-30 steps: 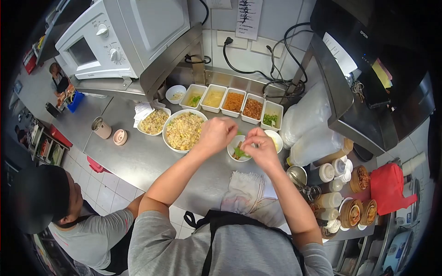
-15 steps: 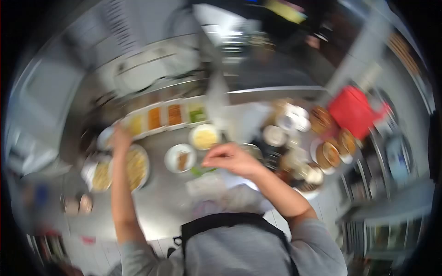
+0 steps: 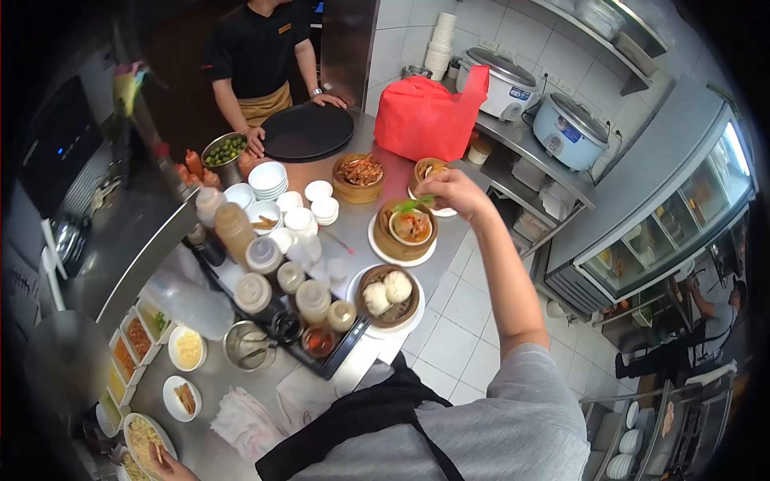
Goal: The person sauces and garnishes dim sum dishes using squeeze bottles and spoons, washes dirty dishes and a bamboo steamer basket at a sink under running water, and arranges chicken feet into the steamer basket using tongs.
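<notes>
Right hand (image 3: 455, 194), moved across to a bamboo steamer (image 3: 403, 252), pinching green leaves (image 3: 414, 204)

- The steamer baskets (image 3: 401, 252) looked like smooth, brown wood with a dull finish.
- The counter (image 3: 210, 381) was smooth grey metal with a soft sheen.
- The squeeze bottles (image 3: 233, 231) looked like cloudy, smooth plastic.
- The stacked bowls (image 3: 269, 178) had a glossy white surface.
- The round tray (image 3: 309, 131) was matt black.
- The red bag (image 3: 425, 119) looked matt and creased.
- The towel (image 3: 243, 425) was rough, crumpled cloth.
</notes>
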The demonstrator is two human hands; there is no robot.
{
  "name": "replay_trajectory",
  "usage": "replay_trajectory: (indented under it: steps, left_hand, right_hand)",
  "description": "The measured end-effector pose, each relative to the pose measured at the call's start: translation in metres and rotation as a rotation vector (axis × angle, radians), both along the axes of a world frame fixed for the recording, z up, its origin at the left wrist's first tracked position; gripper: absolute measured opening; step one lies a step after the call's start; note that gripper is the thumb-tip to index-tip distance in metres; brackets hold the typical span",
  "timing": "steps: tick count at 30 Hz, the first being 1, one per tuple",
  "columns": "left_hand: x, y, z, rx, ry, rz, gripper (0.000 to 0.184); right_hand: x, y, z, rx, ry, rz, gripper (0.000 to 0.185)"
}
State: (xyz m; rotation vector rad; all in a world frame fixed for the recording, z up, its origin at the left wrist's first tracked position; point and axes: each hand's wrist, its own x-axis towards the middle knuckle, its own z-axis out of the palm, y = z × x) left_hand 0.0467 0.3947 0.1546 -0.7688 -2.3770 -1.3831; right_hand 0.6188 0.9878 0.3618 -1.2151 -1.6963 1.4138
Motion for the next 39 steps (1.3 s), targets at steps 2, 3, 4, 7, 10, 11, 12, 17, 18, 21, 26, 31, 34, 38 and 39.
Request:
replay_trajectory:
  steps: [2, 3, 4, 7, 10, 11, 12, 17, 18, 21, 26, 31, 34, 38, 39]
  left_hand:
    - [0.043, 0.017, -0.001, -0.039, -0.126, 0.113, 0.034]
    - [0.058, 0.026, -0.005, -0.017, -0.067, 0.088, 0.033]
    - [0.093, 0.052, 0.015, -0.016, -0.064, 0.105, 0.033]
    - [0.186, 0.125, 0.077, -0.102, 0.292, 0.154, 0.025]
    - [0.219, 0.153, 0.094, -0.156, 0.047, 0.215, 0.023]
    - [0.234, 0.162, 0.100, -0.195, 0.043, 0.195, 0.026]
    - [0.249, 0.168, 0.106, -0.235, 0.036, 0.177, 0.029]
    - [0.276, 0.128, -0.025, -0.198, 0.002, 0.177, 0.035]
    - [0.319, 0.164, -0.029, -0.166, -0.075, 0.195, 0.037]
    - [0.366, 0.204, -0.079, -0.573, 0.095, 0.143, 0.051]
    - [0.389, 0.254, -0.043, -0.634, 0.020, 0.324, 0.061]
    - [0.363, 0.252, -0.055, -0.531, 0.015, 0.387, 0.045]
    - [0.349, 0.257, -0.053, -0.545, 0.055, 0.518, 0.046]
    - [0.338, 0.268, -0.037, -0.490, 0.095, 0.597, 0.040]
    - [0.340, 0.273, -0.029, -0.480, 0.123, 0.630, 0.035]
  right_hand:
    - [0.046, 0.060, -0.019, -0.092, -0.139, -0.091, 0.009]
    - [0.071, 0.100, -0.040, -0.071, -0.271, -0.070, 0.012]
    - [0.084, 0.127, -0.050, -0.069, -0.269, -0.054, 0.012]
    - [0.110, 0.196, -0.076, -0.075, -0.666, -0.096, 0.020]
    - [0.120, 0.254, -0.104, -0.002, -0.820, -0.054, 0.026]
    - [0.118, 0.271, -0.114, 0.005, -0.913, 0.015, 0.026]
    - [0.116, 0.285, -0.120, 0.013, -1.008, 0.089, 0.026]
    - [0.099, 0.323, -0.142, 0.181, -1.047, 0.259, 0.023]
    - [0.098, 0.327, -0.148, 0.202, -1.024, 0.258, 0.023]
    - [0.101, 0.333, -0.160, 0.282, -0.895, 0.233, 0.023]
    - [0.099, 0.314, -0.141, 0.368, -0.618, 0.101, 0.028]
    - [0.073, 0.273, -0.103, 0.084, -0.117, 0.025, 0.032]
    - [0.047, 0.230, -0.079, -0.046, 0.206, 0.314, 0.017]
    - [-0.015, 0.114, -0.052, -0.100, 0.168, 0.807, 0.010]
    - [-0.034, 0.091, -0.050, -0.057, 0.058, 0.931, 0.014]
